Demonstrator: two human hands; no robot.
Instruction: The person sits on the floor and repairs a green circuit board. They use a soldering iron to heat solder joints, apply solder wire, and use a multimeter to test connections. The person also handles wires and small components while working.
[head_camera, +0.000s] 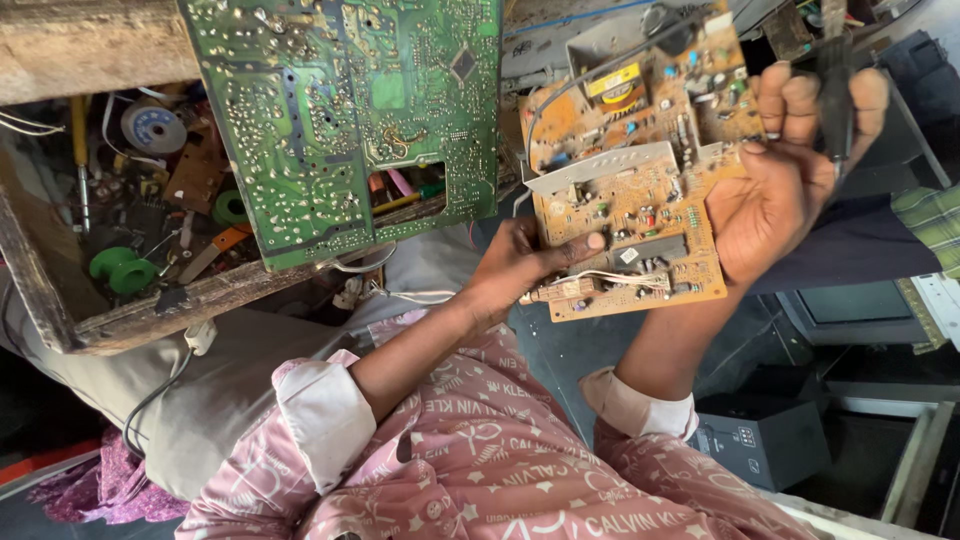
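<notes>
An orange-brown circuit board (640, 200) with a yellow transformer, a metal heat sink and many small parts is held up between both hands. My left hand (515, 265) grips its lower left edge, thumb pressed on the top face. My right hand (785, 180) holds the right edge from behind, fingers curled over the rim. A dark slender tool (835, 90) is also pinched in the right hand's fingers and points upward. Both forearms come from pink patterned sleeves with the cuffs turned back.
A large green circuit board (350, 120) leans over a wooden box (150, 310) holding green spools, a tape roll, screwdrivers and wires. A black device (765, 435) sits at lower right, and a grey screen housing (860, 310) lies beside it.
</notes>
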